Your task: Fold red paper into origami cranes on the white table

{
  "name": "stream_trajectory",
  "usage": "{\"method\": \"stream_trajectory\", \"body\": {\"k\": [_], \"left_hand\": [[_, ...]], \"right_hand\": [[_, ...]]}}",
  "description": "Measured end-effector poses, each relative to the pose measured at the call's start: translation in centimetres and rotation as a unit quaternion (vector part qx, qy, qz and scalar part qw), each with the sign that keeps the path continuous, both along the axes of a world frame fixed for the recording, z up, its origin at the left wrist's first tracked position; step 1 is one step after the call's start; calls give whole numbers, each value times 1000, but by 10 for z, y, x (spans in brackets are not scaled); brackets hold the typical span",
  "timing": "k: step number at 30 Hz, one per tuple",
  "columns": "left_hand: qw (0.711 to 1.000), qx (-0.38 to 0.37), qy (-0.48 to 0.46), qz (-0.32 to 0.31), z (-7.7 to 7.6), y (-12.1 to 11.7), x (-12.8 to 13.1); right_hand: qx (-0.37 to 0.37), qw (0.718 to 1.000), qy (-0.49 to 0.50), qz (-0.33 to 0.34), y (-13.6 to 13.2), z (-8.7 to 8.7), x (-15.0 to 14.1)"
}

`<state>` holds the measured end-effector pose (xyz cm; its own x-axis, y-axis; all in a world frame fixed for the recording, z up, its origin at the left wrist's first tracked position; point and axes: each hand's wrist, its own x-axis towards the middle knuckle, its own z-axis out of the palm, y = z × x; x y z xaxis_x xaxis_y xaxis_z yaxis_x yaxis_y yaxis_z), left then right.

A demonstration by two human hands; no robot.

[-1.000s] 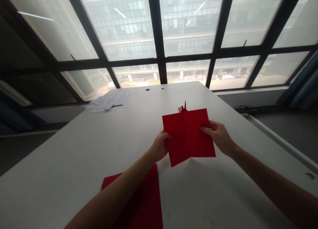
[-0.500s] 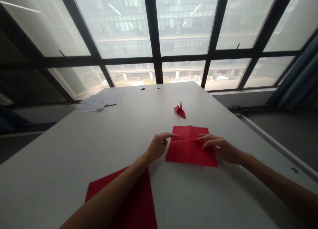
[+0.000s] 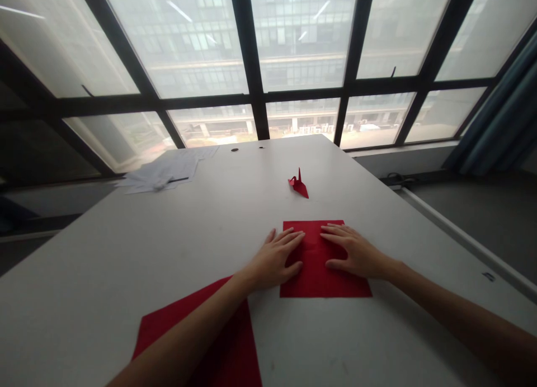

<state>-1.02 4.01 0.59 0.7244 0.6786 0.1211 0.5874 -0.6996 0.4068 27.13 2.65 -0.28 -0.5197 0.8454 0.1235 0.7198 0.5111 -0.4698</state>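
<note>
A square sheet of red paper (image 3: 321,283) lies flat on the white table, partly covered by both hands. My left hand (image 3: 279,259) rests on its left side, fingers stretched out and thumb apart. On the right side of the sheet, my right hand (image 3: 354,251) lies with its fingers spread and pressed to the paper. Beyond the sheet stands a folded red paper crane (image 3: 298,185). Under my left forearm is a larger piece of red paper (image 3: 235,342), cut off by the bottom of the view.
White papers (image 3: 168,171) with a dark pen (image 3: 179,180) on them lie at the far left of the white table (image 3: 201,230). Large windows stand behind the table. A blue curtain (image 3: 482,130) hangs at the right.
Both hands have gone from light fingertip contact to lying flatter on the sheet. The paper looks flatter, its cross creases hardly visible, and sits slightly nearer. The view has shifted a little.
</note>
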Motion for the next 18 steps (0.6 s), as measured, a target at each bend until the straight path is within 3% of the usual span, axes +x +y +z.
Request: {"method": "stream_trajectory", "body": {"k": [5,10,18], "left_hand": [[999,32,-13,36,-2,0,6],[1000,15,-10,-3,-6,3,9],[1000,-3,-17,10,-6,3,5]], "right_hand": [[8,1000,1,8,-7,-5,-3],[5,1000,7,17,-11,-5,-7],[-2,1000,14,8,-11,-3,-6]]}}
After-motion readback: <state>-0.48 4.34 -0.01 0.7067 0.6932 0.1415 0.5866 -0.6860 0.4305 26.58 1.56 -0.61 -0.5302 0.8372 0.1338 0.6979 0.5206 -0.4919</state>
